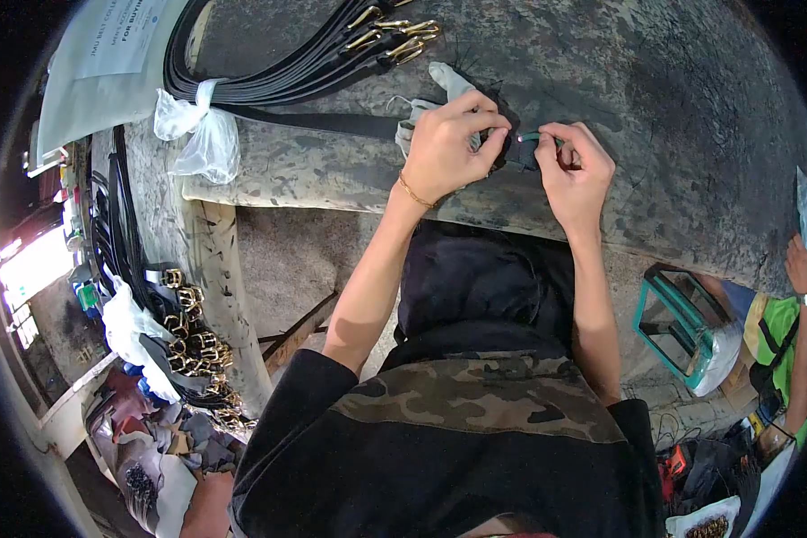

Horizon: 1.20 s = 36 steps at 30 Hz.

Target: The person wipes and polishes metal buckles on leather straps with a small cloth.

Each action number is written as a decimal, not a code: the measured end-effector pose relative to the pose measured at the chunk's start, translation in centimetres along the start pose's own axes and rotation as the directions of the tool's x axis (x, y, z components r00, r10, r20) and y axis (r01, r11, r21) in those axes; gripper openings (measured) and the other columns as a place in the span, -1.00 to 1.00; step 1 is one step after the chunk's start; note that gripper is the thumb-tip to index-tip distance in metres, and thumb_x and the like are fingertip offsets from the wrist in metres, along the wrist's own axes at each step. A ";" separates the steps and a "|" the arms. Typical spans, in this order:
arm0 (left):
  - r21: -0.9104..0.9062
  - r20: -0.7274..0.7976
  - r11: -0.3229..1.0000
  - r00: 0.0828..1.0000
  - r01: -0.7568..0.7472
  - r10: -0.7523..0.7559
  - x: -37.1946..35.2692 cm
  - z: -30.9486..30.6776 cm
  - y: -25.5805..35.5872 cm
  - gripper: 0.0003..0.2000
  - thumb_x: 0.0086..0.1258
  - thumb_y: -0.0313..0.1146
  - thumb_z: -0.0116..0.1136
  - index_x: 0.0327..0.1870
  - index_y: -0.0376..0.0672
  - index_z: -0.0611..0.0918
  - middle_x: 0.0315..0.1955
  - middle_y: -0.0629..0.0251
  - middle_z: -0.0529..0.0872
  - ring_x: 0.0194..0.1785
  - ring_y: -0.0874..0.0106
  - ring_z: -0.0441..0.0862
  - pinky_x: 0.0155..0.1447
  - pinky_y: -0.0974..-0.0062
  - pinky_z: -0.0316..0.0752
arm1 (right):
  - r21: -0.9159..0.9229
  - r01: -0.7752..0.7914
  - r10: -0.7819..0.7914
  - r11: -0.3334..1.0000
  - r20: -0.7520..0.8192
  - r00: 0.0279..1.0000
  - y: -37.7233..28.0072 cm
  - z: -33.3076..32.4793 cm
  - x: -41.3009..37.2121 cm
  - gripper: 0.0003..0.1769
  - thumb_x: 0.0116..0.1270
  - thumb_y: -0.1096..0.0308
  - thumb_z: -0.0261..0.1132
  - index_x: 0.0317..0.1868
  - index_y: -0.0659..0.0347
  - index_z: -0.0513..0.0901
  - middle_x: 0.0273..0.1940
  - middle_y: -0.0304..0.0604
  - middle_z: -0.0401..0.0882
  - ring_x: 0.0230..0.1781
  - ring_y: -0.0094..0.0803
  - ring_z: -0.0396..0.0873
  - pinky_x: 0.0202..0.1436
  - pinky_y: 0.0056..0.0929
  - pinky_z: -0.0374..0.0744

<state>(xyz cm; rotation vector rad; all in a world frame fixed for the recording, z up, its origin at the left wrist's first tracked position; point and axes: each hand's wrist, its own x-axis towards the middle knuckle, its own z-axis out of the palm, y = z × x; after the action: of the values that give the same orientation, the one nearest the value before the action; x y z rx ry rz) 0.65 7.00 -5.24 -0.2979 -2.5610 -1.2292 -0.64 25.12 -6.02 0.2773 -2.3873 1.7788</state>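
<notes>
Beside black belts (282, 88), white cloth (452, 81): right hand (576, 170) pinching green stick (530, 136); left hand (446, 148), hold unclear.

Benchtop (690, 117) was matt and rough, all scuffed and stained; the bundled straps (278, 90) looked smooth, kinda leathery, with a low sheen; their buckles (407, 49) were shiny gold-toned metal; the knotted bag (208, 152) was thin, crinkly, see-through plastic; the label (125, 40) looked like smooth paper; the white rag (448, 79) looked like creased cloth; the lone strap (332, 125) was more matt; the green stick (531, 136) was too small to tell.
</notes>
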 end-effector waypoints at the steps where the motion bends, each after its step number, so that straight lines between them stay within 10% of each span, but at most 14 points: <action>1: 0.001 0.002 1.000 1.000 0.000 0.000 0.0 0.0 -0.1 -0.91 0.18 -0.47 0.35 -0.30 -0.20 0.78 -0.29 0.24 0.73 -0.31 0.26 0.74 -0.23 0.45 0.60 | -0.020 0.022 -0.022 1.000 0.001 1.000 0.0 0.0 0.0 -0.91 0.17 0.61 0.36 -0.28 0.35 0.68 -0.53 -0.28 0.40 -0.60 -0.64 0.20 -0.54 -0.57 0.25; 9: -0.022 -0.032 1.000 0.999 -0.017 0.016 0.0 0.1 -0.3 -0.87 0.18 -0.48 0.34 -0.25 -0.22 0.75 -0.28 0.21 0.73 -0.30 0.23 0.73 -0.21 0.45 0.59 | -0.059 0.034 -0.034 0.998 0.001 0.999 0.0 -0.1 0.0 -0.91 0.17 0.61 0.36 -0.29 0.36 0.68 -0.53 -0.27 0.44 -0.60 -0.66 0.21 -0.53 -0.58 0.26; 20: 0.232 0.053 0.972 0.998 -0.032 0.021 -3.3 -3.2 2.1 -0.71 0.05 -0.62 0.29 -0.14 -0.21 0.70 -0.05 0.19 0.72 0.09 0.16 0.65 0.20 0.29 0.52 | 0.344 -0.241 0.282 0.907 -0.072 0.957 1.4 -0.7 0.0 -0.92 0.41 0.52 0.28 -0.17 0.35 0.67 -0.35 -0.37 0.58 -0.40 -0.73 0.39 -0.31 -0.67 0.37; 22: -0.007 -0.103 0.991 0.986 0.132 -0.132 -2.3 -1.8 3.4 -0.69 0.08 -0.69 0.26 -0.11 -0.24 0.70 -0.09 0.16 0.75 0.03 0.17 0.71 0.13 0.35 0.59 | 0.334 -0.222 0.266 0.916 -0.094 0.959 1.2 -0.6 0.1 -0.92 0.43 0.50 0.27 -0.17 0.34 0.67 -0.37 -0.37 0.55 -0.44 -0.72 0.37 -0.38 -0.66 0.35; 30: 0.113 0.007 0.988 0.995 -0.102 0.102 -2.8 2.5 3.4 -0.67 0.11 -0.54 0.33 -0.04 -0.22 0.71 0.02 0.18 0.74 0.13 0.14 0.64 0.32 0.20 0.48 | 0.698 -0.211 0.404 0.684 -0.122 0.906 1.7 -0.9 0.2 -0.90 0.46 0.50 0.23 -0.13 0.38 0.62 -0.41 -0.35 0.45 -0.52 -0.69 0.29 -0.51 -0.60 0.31; 36: 0.044 0.086 0.990 0.988 -0.131 0.127 -4.4 -0.6 2.2 -0.82 0.10 -0.53 0.32 -0.23 -0.23 0.74 -0.04 0.20 0.77 0.05 0.16 0.68 0.33 0.19 0.48 | 0.445 -0.234 0.313 0.864 -0.112 0.943 1.1 -0.5 -0.1 -0.93 0.42 0.51 0.25 -0.18 0.35 0.65 -0.40 -0.36 0.49 -0.47 -0.70 0.33 -0.45 -0.64 0.33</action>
<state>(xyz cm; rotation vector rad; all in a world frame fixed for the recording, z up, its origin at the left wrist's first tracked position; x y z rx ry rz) 5.55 7.60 -4.71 -0.5052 -2.5914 -1.1283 -0.77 25.88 -6.90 -0.1884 -1.9672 2.3377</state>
